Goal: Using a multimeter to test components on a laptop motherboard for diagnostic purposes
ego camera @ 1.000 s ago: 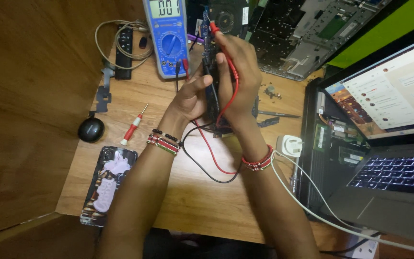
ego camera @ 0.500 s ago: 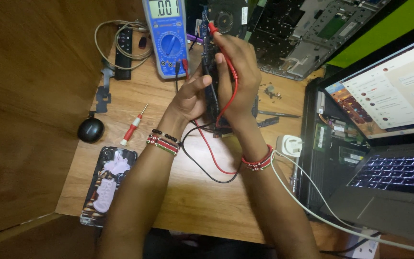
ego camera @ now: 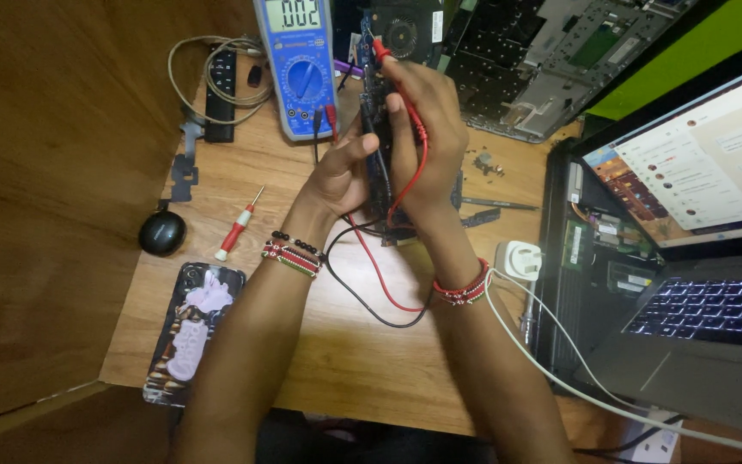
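Both hands on the board, meter leads in play.

I see my left hand (ego camera: 343, 167) gripping the dark upright circuit board (ego camera: 377, 129) along its edge, thumb pressed to it, while my right hand (ego camera: 427, 129) wraps the other side and pinches the red probe (ego camera: 386, 53) of the blue digital multimeter (ego camera: 295, 64). Red and black leads (ego camera: 380, 288) loop down onto the wooden desk (ego camera: 242, 163). A red-handled screwdriver (ego camera: 238, 228) and a phone in a patterned case (ego camera: 192, 331) lie off my left wrist; an open laptop with a lit keyboard (ego camera: 697, 258) sits to the right.
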